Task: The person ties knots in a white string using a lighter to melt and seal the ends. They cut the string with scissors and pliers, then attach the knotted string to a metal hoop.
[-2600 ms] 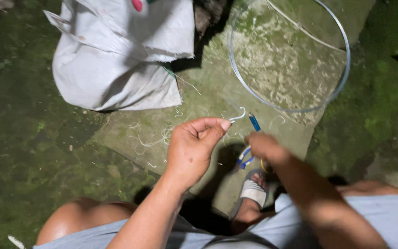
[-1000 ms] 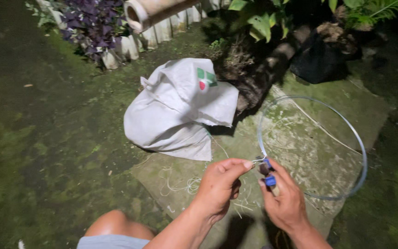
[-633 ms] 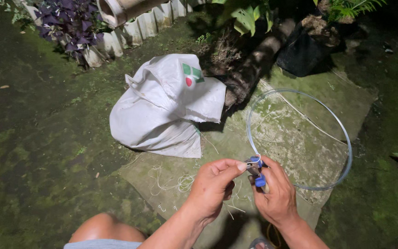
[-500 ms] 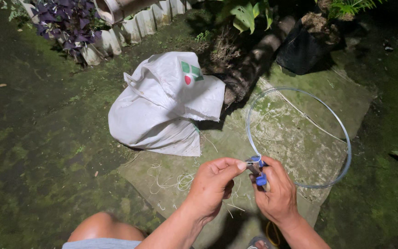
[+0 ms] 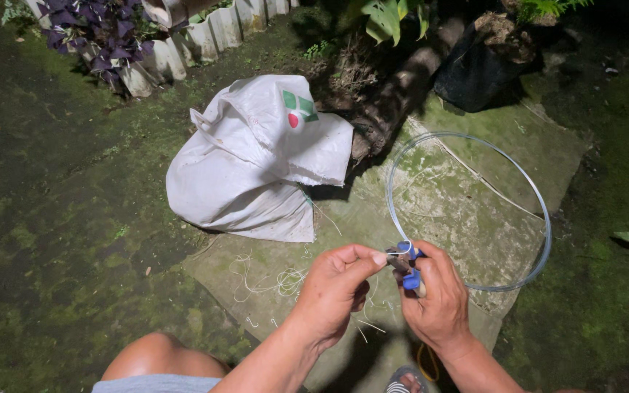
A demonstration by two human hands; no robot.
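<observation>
My right hand (image 5: 440,300) grips a small tool with blue handles (image 5: 410,278), its jaws pointing left. My left hand (image 5: 333,290) pinches a short piece of thin wire (image 5: 394,254) at the tool's jaws with thumb and forefinger. Both hands hover over a mossy concrete slab (image 5: 445,211). A large hoop of pale wire (image 5: 469,211) lies on that slab just beyond my right hand, its near edge close to the tool.
A white woven sack (image 5: 256,160) lies slumped at the slab's left end. Loose wire offcuts (image 5: 271,280) litter the slab by my left hand. Behind are a black planter bag (image 5: 478,65), a log (image 5: 394,102), purple plants (image 5: 89,29) and a stone border. My bare knee (image 5: 158,356) is at the bottom.
Earlier my left hand held a bent wire up while the view looked down at my lap. The view has since tilted up, and both hands now meet at the tool's jaws.
</observation>
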